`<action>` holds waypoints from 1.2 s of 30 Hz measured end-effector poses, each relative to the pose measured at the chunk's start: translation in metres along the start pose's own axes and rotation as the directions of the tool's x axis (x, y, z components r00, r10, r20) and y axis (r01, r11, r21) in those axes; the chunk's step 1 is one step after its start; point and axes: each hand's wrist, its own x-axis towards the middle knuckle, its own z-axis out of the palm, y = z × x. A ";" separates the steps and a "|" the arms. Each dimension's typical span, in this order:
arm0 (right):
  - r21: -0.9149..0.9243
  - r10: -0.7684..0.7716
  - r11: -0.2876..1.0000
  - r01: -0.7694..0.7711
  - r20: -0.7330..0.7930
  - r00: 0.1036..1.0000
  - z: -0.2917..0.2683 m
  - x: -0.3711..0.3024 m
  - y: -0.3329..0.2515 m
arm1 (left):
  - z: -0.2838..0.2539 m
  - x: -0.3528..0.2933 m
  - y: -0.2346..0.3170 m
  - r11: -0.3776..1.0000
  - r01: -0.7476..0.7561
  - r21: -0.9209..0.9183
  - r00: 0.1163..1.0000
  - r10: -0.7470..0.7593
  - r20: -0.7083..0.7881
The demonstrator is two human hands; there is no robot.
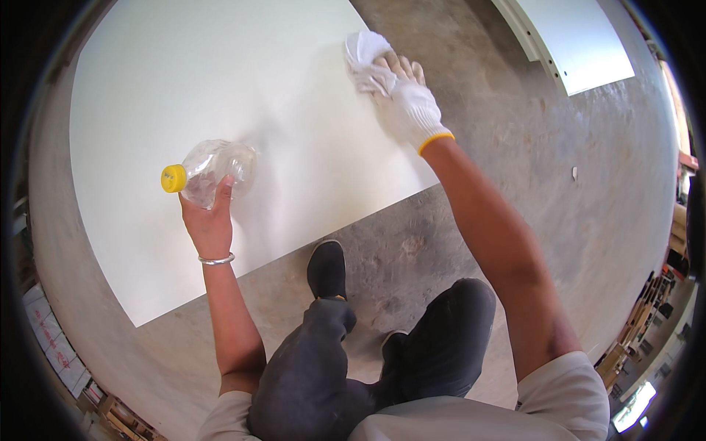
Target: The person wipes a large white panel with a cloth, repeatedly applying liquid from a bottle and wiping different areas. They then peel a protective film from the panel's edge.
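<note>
A large white board (294, 132) lies flat in front of me. Bare, with a silver bangle at the wrist, my left hand (208, 220) is wrapped round a clear plastic bottle (202, 165) with a yellow cap. The bottle is tilted on its side over the left part of the board, cap toward the left. My right hand (412, 99) wears a white knitted glove with a yellow cuff. It presses a crumpled white cloth (364, 55) onto the board's far right edge, fingers partly over the cloth.
Grey concrete floor (559, 235) surrounds the board. At the far right lies another white panel (581, 44) with small holes along its edge. My shoe (326, 270) stands close to the board's near edge. White stacked packages (55, 338) sit at the left rim, and wooden pieces (636, 323) at the right.
</note>
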 end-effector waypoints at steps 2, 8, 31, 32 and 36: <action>-0.090 0.030 0.996 -0.025 0.057 0.998 -0.004 -0.012 -0.003 | 0.000 0.002 0.002 0.999 -0.003 0.034 1.000 0.002 0.022; -0.168 0.062 0.986 -0.012 0.296 0.953 -0.039 -0.125 -0.014 | -0.001 -0.001 -0.004 0.999 0.023 0.037 0.999 -0.025 0.037; -0.126 0.215 0.970 -0.210 0.027 0.976 -0.025 -0.106 -0.039 | 0.005 0.013 -0.008 0.996 -0.090 0.005 0.996 0.090 0.010; -0.138 0.192 0.971 -0.197 -0.051 0.980 -0.023 -0.115 -0.043 | 0.007 0.014 -0.010 0.994 -0.108 -0.029 0.994 0.109 0.018; -0.104 0.181 0.977 -0.187 -0.059 0.982 -0.003 -0.104 -0.034 | 0.007 0.015 -0.013 0.992 -0.114 -0.053 0.993 0.115 0.014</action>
